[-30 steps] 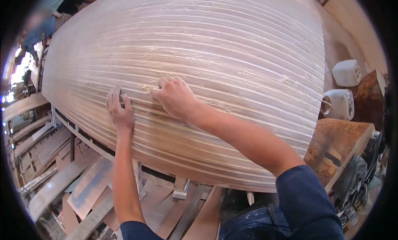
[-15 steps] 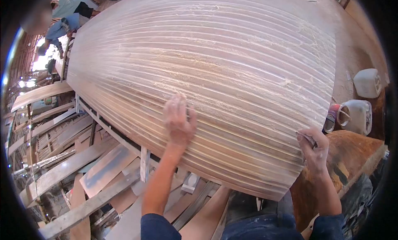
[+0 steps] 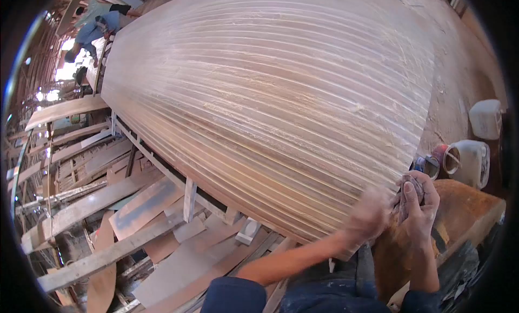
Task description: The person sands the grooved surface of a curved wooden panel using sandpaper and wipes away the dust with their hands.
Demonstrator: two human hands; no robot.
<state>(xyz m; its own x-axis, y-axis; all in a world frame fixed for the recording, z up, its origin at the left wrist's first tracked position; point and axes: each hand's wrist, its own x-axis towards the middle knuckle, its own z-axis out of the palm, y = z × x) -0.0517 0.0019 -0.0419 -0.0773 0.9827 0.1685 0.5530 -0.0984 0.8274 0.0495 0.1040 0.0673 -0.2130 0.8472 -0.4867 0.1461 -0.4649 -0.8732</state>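
A large curved wooden panel (image 3: 259, 107), made of narrow strips with pale lines between them and dusted with fine powder, fills the middle. At its near right corner, my right hand (image 3: 423, 205) is closed around a small dark folded piece of sandpaper (image 3: 403, 198). My left hand (image 3: 370, 213), smeared by motion, is just left of the right hand, over the panel's near right end. Its fingers are too blurred to show whether they touch the sandpaper or hold anything.
A thick wooden block (image 3: 465, 213) stands beside my right forearm. White plastic jugs (image 3: 470, 161) and an open can (image 3: 446, 157) are at the right. Loose planks (image 3: 130, 253) lie at the left. Another person (image 3: 100, 29) bends at the panel's far left end.
My left hand has left the panel's middle and swept right, close to my right hand. The right hand has turned and shifted slightly, still holding the sandpaper. The view has shifted a little.
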